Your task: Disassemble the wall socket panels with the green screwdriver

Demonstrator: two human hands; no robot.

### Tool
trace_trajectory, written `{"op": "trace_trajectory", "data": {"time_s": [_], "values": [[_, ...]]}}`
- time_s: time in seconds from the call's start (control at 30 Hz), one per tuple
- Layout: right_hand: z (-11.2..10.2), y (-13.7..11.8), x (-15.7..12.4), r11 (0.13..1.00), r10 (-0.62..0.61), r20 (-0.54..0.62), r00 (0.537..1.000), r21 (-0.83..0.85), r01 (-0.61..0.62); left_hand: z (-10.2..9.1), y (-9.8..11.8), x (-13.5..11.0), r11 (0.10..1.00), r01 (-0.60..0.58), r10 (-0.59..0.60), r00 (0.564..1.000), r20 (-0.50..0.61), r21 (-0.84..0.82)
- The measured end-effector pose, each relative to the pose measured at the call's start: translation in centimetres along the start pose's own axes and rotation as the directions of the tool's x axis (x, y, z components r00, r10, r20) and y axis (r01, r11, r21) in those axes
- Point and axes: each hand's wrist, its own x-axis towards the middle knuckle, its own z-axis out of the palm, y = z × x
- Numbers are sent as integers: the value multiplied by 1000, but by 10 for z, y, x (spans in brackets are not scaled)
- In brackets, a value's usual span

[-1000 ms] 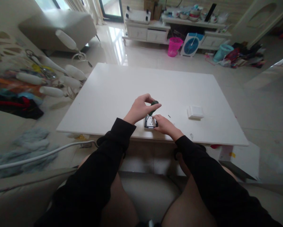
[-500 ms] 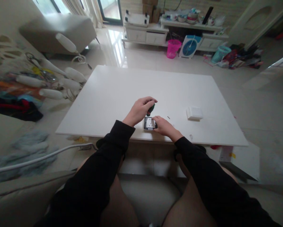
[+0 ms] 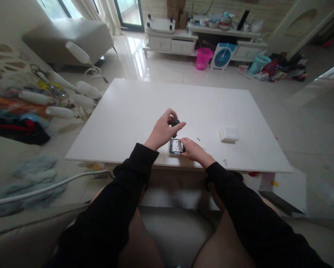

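My left hand (image 3: 161,131) has its fingers and thumb around the dark handle of what looks like a screwdriver (image 3: 175,122), held upright. Its lower end meets the far edge of a wall socket (image 3: 177,146), which has a white face with slots and a dark frame. The socket lies on the white table (image 3: 139,111) near its front edge. Gripping the socket's right side is my right hand (image 3: 195,149), thumb and fingers closed on it. A small dark screw-like piece (image 3: 198,139) lies just beyond that hand.
A white square box-like piece (image 3: 228,134) sits on the table to the right. A small clear item (image 3: 225,162) lies by the front edge. White lamp shades (image 3: 89,90) reach close to the table's left side. A pink basket (image 3: 203,59) and a fan (image 3: 223,56) stand beyond.
The fingers of my left hand have shifted around the handle, the thumb now stretched further right and the handle's top more exposed. My right hand and the socket stay in place.
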Motion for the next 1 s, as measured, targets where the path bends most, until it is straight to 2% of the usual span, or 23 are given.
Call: {"op": "trace_trajectory", "data": {"time_s": [0.1,0.23,0.4,0.47,0.6,0.7,0.77,0.9,1.0], "values": [[0,0,0,1000,1,2,1000,5,-1,-1,5,1,998,35,-31,997,73,-48],[0,-1,0,1000,5,4,1000,3,-5,-2,5,3,1000,11,-10,997,80,-12],[-1,-1,-1,1000,0,8,1000,-4,0,-3,-4,2,990,-39,52,994,-97,133],[-2,-2,0,1000,-5,5,1000,-5,5,-2,-6,1,989,-33,51,991,-123,144],[-2,-2,0,1000,-7,3,1000,-9,7,-1,-2,-1,994,-57,61,997,-38,91],[-1,-2,0,1000,-9,6,1000,-14,9,-1,4,-1,1000,-14,13,997,79,19],[-1,-1,0,1000,-12,7,1000,-16,12,-1,5,0,1000,11,-10,993,116,-14],[-1,-2,-1,1000,-9,5,1000,-16,9,-3,4,2,999,-15,10,995,98,49],[-1,-2,-1,1000,-1,6,1000,-14,1,-3,1,2,991,-33,33,999,1,127]]}}
